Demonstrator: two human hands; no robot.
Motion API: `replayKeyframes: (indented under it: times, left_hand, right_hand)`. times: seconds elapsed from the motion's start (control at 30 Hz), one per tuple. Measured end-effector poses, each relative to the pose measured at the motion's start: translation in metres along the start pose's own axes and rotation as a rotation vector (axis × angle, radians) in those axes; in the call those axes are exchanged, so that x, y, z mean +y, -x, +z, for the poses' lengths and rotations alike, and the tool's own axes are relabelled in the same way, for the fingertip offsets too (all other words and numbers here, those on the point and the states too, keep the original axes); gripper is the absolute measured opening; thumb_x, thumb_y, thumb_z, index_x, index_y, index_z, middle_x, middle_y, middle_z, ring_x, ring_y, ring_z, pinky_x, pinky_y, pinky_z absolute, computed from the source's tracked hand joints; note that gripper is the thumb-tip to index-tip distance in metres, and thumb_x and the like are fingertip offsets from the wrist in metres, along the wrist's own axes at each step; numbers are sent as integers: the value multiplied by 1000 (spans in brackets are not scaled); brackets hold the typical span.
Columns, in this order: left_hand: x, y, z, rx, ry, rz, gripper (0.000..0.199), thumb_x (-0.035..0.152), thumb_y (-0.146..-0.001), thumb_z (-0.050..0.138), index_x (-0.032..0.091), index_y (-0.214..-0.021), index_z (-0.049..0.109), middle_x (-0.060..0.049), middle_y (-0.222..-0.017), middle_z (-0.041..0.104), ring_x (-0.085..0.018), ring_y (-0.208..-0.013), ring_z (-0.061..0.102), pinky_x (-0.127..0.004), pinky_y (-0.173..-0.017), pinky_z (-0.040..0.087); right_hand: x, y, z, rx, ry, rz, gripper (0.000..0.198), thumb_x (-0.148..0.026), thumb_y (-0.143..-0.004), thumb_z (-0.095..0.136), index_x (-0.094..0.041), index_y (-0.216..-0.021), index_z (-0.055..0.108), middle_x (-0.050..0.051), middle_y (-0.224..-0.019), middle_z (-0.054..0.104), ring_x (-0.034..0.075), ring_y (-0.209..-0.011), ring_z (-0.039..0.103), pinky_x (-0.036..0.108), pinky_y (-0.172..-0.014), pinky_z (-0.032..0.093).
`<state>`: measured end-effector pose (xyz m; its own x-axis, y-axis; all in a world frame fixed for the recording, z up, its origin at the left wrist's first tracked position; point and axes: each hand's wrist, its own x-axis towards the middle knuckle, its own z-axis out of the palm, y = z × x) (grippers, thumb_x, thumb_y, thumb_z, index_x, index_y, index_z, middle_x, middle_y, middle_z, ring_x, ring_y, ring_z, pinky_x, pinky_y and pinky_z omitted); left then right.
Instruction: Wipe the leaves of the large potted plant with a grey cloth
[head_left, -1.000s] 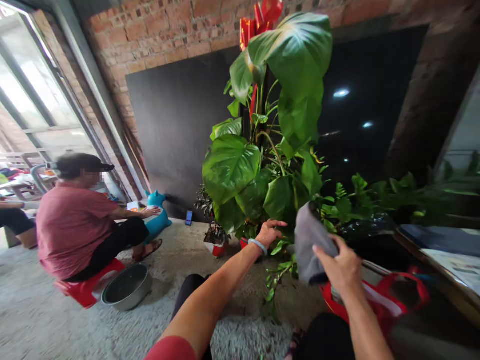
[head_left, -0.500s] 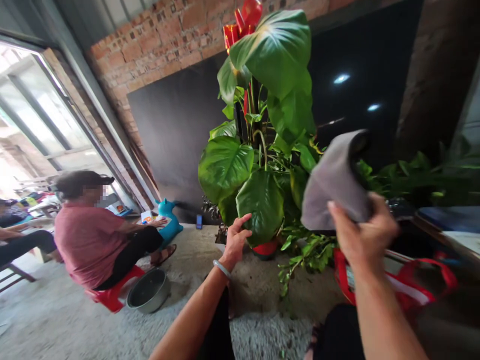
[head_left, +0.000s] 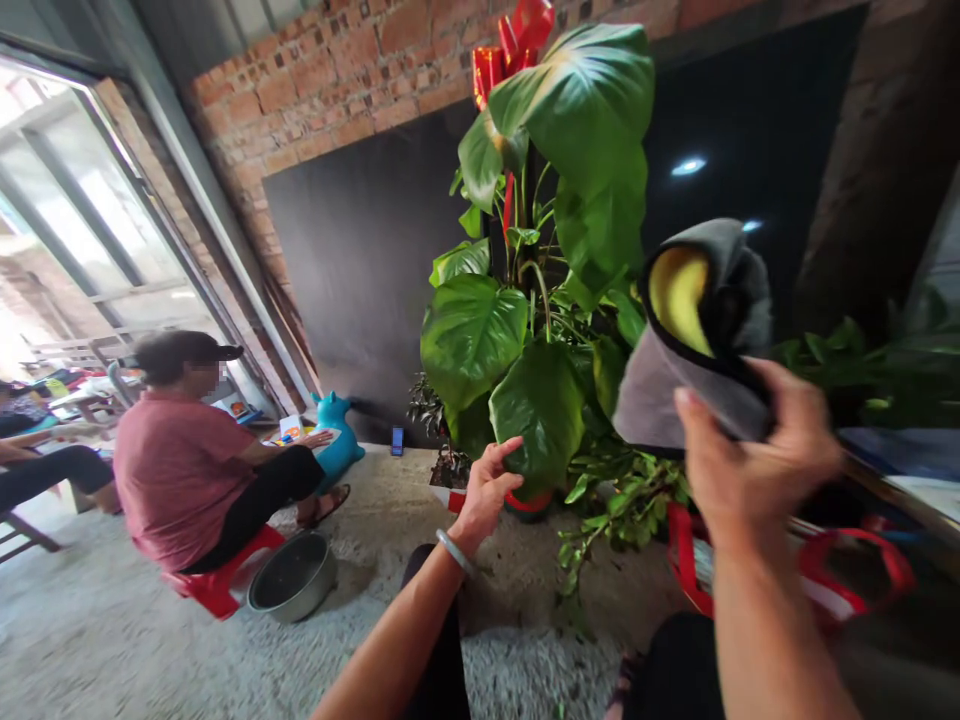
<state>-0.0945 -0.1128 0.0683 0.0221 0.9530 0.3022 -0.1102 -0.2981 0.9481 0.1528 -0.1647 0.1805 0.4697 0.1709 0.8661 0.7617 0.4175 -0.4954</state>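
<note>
A tall potted plant [head_left: 472, 325] with broad glossy green leaves stands in front of me. My left hand [head_left: 484, 495], a pale bangle on its wrist, is at the lower left edge of a large low leaf [head_left: 538, 415]. Its fingertips lie against that leaf, and the fingers behind the edge are hidden. Raised to the right of the plant, my right hand [head_left: 757, 465] grips a folded grey cloth [head_left: 660, 385] with a yellow inner side and black trim. The cloth is apart from the low leaf.
A person in a pink shirt [head_left: 176, 465] sits on a red stool [head_left: 202, 590] at left, beside a metal basin [head_left: 292, 578] and a blue animal figure [head_left: 334, 440]. A small potted plant [head_left: 448, 470] stands near my left hand. A red-handled bag [head_left: 682, 560] is at lower right.
The cloth has turned in my right hand and risen slightly, so its yellow side now shows. My left hand stays at the same leaf. The view has shifted a little.
</note>
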Motion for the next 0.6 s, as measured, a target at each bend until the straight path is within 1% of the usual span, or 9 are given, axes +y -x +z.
replayKeyframes:
  times: [0.03,0.1,0.17,0.2,0.3,0.4,0.5,0.57,0.6]
  left_hand:
    - [-1,1,2,1,-12,3,59,15,-61,64,23,-119,74,-3,-97,58,-18,-94,55,-29,-87,47]
    - [-2,3,2,20,-30,0,59,16,-61,65,23,-119,74,-3,-98,58,-17,-92,55,-29,-87,47]
    - [-2,4,-3,45,-55,-12,59,17,-62,65,24,-120,73,-4,-102,58,-17,-93,56,-29,-86,48]
    - [-2,4,-7,55,-74,-15,59,17,-63,65,25,-121,73,-4,-104,57,-18,-94,56,-29,-85,49]
    - [-3,4,-10,47,-139,15,56,15,-65,64,25,-120,73,-5,-104,54,-18,-97,55,-26,-80,51]
    - [-11,2,4,-54,-198,55,57,12,-67,62,23,-121,72,-6,-107,50,-16,-94,54,-22,-73,51]
    - [-28,-7,33,-158,-374,71,65,9,-66,60,22,-129,67,-5,-108,48,-13,-83,54,-23,-69,52]
    - [-43,-16,54,-199,-504,91,72,6,-64,60,21,-135,62,-6,-108,47,-14,-83,56,-28,-74,54]
    - [-50,-22,65,-217,-543,104,75,5,-63,60,20,-137,60,-7,-110,47,-16,-87,57,-30,-78,55]
  right_hand:
    - [0,6,13,-90,-28,-33,43,-39,-79,67,-14,-115,70,14,-109,72,29,-104,66,42,-96,49]
    - [7,37,30,-422,-67,14,36,-32,-79,60,-18,-111,71,12,-109,72,30,-106,65,45,-97,50]
    - [20,80,29,-728,-61,132,34,-29,-75,56,-22,-104,73,11,-105,75,32,-101,69,49,-93,52]
    - [29,103,22,-807,-54,198,34,-29,-73,55,-24,-101,74,11,-102,76,33,-97,71,50,-89,54]
    - [57,159,-19,-850,-60,437,32,-39,-71,59,-26,-96,74,10,-92,78,34,-85,74,48,-76,60]
    - [79,185,-61,-850,-12,700,39,-52,-65,65,-28,-93,75,7,-87,79,34,-84,75,45,-73,61]
    - [90,186,-86,-826,74,749,43,-57,-61,67,-30,-92,76,5,-85,79,34,-82,75,44,-74,60]
    - [91,178,-97,-798,99,753,43,-58,-58,67,-30,-89,76,4,-81,79,34,-79,75,42,-72,60]
    - [91,172,-101,-791,99,770,43,-59,-57,67,-30,-88,76,4,-79,79,34,-78,75,42,-70,61]
